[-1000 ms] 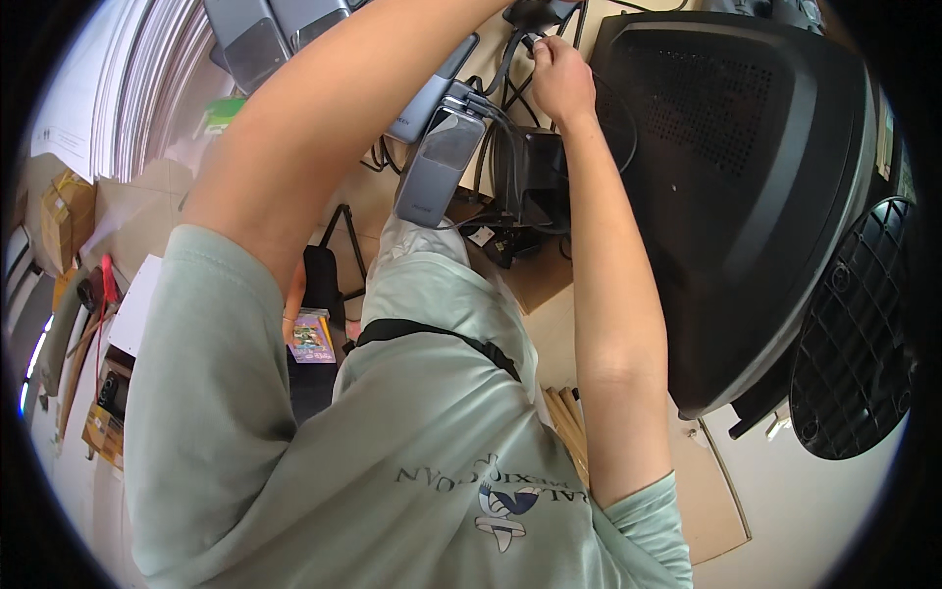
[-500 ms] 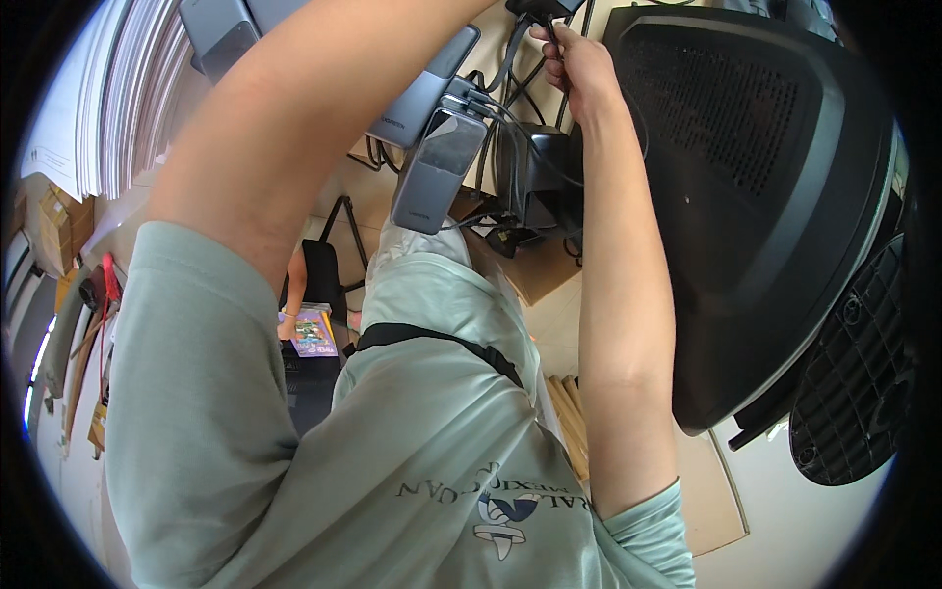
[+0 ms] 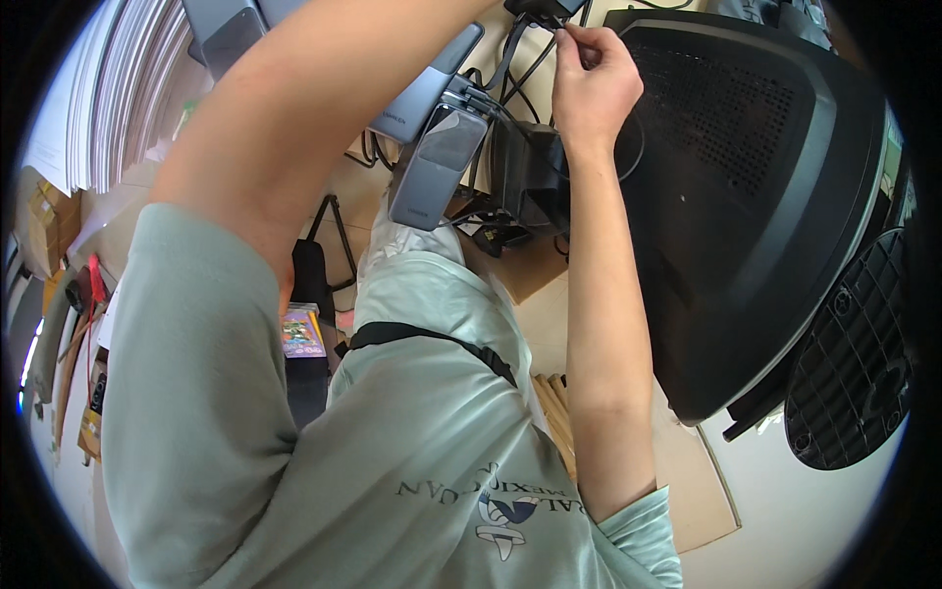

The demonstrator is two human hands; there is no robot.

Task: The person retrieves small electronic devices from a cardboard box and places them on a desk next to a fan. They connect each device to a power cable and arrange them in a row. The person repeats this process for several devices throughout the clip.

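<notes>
My right hand (image 3: pixel 596 86) is closed in a pinch on a thin black cable, its fingertips right below a black box-shaped device (image 3: pixel 543 8) at the top edge. The fingers mostly hide the cable, though a thin loop of it shows beside the wrist. My left forearm (image 3: pixel 343 79) reaches up and out past the top edge, so that hand is out of sight. Between the arms lies a grey slab-like power bank (image 3: pixel 432 172) with a glossy dark panel and cables plugged into its end. Another grey power bank (image 3: pixel 417 98) sits behind it, partly covered by my left arm.
A large black monitor housing (image 3: pixel 746 216) fills the right side, with a black ribbed base (image 3: pixel 854 363) below it. Black cables tangle around a dark block (image 3: pixel 530 177). Paper stacks (image 3: pixel 118 98) stand at far left. Another person's arm shows partly beside a colourful booklet (image 3: pixel 302 332).
My right hand has turned and shifted slightly right, its fingertips now pinched just below the black device. The other person's hand has slipped mostly out of sight behind my left arm.
</notes>
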